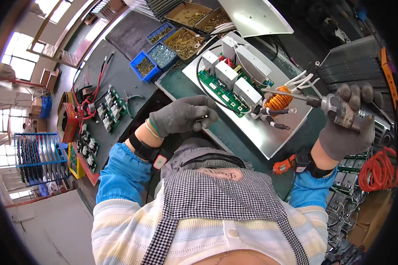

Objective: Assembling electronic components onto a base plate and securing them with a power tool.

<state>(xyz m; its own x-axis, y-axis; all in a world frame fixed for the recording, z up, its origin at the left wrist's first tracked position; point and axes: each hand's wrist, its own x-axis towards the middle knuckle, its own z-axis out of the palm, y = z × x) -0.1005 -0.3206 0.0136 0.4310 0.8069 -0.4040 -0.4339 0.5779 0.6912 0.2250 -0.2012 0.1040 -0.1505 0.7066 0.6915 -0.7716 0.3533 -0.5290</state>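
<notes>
My gloved right hand (349, 132) is wrapped round a power screwdriver (334, 108), whose long thin bit points left above an orange copper-wound coil (278, 101). In front of my waist, my gloved left hand (181, 115) is closed, its fingers curled; a small dark thing shows at the fingertips, too small to name. Just beyond it a green circuit board (223, 93) with silver heat sinks (246, 90) lies on a shiny metal plate (269, 143). White and black cables with lugs come off around the coil. Whether the bit touches anything is unclear.
Blue bins (144, 66) and cardboard trays (185, 43) of small fasteners stand at the back. More circuit boards (110, 108) and red wires lie on the left bench. An orange-handled tool (284, 165) lies by my right wrist; a red coiled hose (378, 172) is at far right.
</notes>
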